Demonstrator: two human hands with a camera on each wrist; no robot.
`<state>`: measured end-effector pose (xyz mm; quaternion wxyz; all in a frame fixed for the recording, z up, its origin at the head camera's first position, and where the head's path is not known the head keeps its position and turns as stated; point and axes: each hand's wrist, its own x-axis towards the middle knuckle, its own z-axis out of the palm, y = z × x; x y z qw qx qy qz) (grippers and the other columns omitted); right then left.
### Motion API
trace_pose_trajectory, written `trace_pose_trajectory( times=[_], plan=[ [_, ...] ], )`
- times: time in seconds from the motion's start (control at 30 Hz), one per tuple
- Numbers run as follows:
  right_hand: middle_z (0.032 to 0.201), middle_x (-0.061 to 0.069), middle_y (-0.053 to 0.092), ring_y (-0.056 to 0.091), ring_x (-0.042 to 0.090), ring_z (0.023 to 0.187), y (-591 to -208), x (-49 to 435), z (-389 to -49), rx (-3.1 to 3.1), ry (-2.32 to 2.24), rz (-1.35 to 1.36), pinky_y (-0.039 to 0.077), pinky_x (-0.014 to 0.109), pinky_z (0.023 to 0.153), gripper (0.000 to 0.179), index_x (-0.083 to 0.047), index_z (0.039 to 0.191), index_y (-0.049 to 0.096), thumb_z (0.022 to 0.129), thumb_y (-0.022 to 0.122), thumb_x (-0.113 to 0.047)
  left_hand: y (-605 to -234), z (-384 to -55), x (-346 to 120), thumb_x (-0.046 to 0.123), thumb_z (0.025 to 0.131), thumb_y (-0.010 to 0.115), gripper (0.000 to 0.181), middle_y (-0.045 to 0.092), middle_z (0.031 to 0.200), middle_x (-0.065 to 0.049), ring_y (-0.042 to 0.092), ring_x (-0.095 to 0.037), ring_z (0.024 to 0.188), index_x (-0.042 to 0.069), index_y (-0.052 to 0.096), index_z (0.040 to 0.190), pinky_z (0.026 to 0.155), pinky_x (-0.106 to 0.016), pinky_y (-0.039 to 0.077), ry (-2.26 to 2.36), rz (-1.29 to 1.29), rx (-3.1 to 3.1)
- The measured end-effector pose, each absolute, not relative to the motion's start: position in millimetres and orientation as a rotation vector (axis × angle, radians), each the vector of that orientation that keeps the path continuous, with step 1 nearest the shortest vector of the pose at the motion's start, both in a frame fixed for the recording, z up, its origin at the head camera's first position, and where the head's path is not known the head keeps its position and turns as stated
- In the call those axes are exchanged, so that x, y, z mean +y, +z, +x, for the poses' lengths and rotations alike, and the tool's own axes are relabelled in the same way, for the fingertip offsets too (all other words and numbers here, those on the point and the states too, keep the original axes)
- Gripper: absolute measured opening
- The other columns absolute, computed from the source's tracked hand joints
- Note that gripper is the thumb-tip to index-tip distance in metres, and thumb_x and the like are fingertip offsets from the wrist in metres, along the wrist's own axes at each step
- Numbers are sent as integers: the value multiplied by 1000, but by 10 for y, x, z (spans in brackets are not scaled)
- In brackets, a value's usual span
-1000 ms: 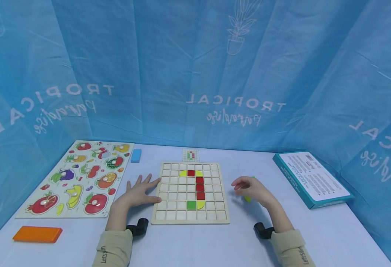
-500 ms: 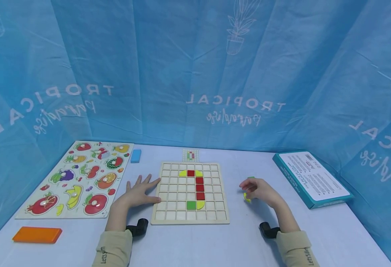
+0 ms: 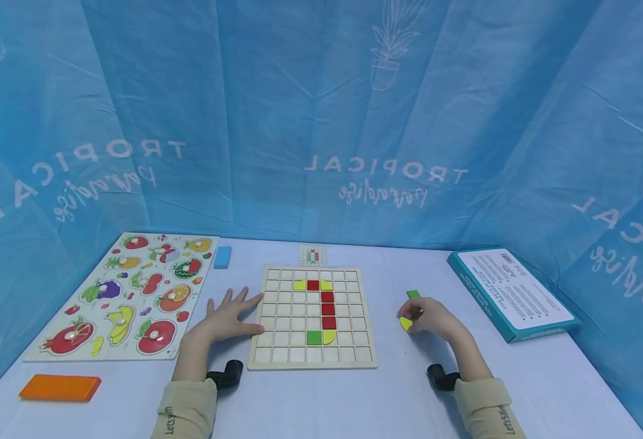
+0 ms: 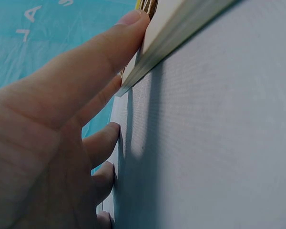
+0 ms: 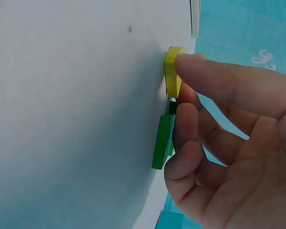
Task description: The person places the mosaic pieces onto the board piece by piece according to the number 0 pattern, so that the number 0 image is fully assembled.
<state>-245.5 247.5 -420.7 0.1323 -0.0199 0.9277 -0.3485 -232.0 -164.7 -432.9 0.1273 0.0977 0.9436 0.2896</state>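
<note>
My left hand (image 3: 225,318) lies spread at the left edge of a wooden grid board (image 3: 283,355), its thumb and index fingertip on the rim. Red squares (image 3: 328,309), a green square (image 3: 314,338) and yellow quarter-round tiles (image 3: 329,336) sit in the board's cells. Right of the board, my right hand (image 3: 431,318) pinches a yellow rounded tile (image 5: 171,71) between thumb and index finger, close over the table. Its other fingers curl beside a green block (image 5: 163,141); another green tile (image 3: 413,294) shows just beyond the hand in the head view.
A fruit puzzle board (image 3: 99,350) lies at the left, with an orange block (image 3: 60,388) before it and a blue block (image 3: 222,257) beside it. A small pattern card (image 3: 312,255) lies behind the grid. A teal box (image 3: 513,296) is at the right; a blue curtain (image 3: 321,122) hangs behind.
My right hand has moved a little right, away from the board, and its thumb and index finger have come together on the yellow tile. The left hand has stayed put.
</note>
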Motion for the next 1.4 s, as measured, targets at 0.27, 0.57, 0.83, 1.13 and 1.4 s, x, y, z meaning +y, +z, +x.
trace_pose_trajectory(
  times=[0.27, 0.57, 0.83, 1.13, 1.4],
  plan=[
    [86, 6, 54, 48, 20, 80, -4211, 2459, -2454, 2695, -994, -25, 43, 32, 70, 33, -6, 92, 65, 65, 70, 12, -4326, -2308, -1641, 46, 75, 70, 84, 17, 149, -27, -3, -51, 135, 9, 36, 142, 100, -69, -11, 843, 282, 2744],
    [85, 6, 54, 48, 20, 78, -4203, 2461, -2465, 2661, -1055, 5, 41, 30, 66, 31, -6, 98, 65, 69, 70, 7, -4332, -2305, -1636, 46, 74, 70, 84, 17, 149, -27, -3, -51, 135, 10, 36, 142, 100, -69, -11, 840, 277, 2746],
    [89, 7, 59, 52, 20, 80, -4166, 2411, -2455, 2709, -1048, 40, 46, 31, 68, 26, -5, 101, 66, 76, 68, 0, -4329, -2313, -1637, 46, 75, 70, 84, 17, 149, -27, -3, -51, 135, 10, 36, 142, 100, -70, -10, 835, 281, 2741],
    [93, 8, 59, 52, 21, 82, -4146, 2309, -2486, 2710, -1128, 33, 44, 31, 66, 22, -7, 100, 66, 79, 66, -2, -4300, -2331, -1631, 46, 75, 70, 84, 16, 149, -28, -3, -51, 135, 9, 35, 143, 100, -70, -10, 838, 288, 2732],
    [92, 8, 60, 53, 21, 82, -4129, 2175, -2533, 2684, -1192, 34, 46, 34, 71, 22, -6, 101, 65, 79, 66, -4, -4284, -2333, -1631, 45, 75, 70, 83, 17, 149, -28, -3, -51, 135, 9, 36, 142, 100, -70, -10, 841, 292, 2738]
  ],
)
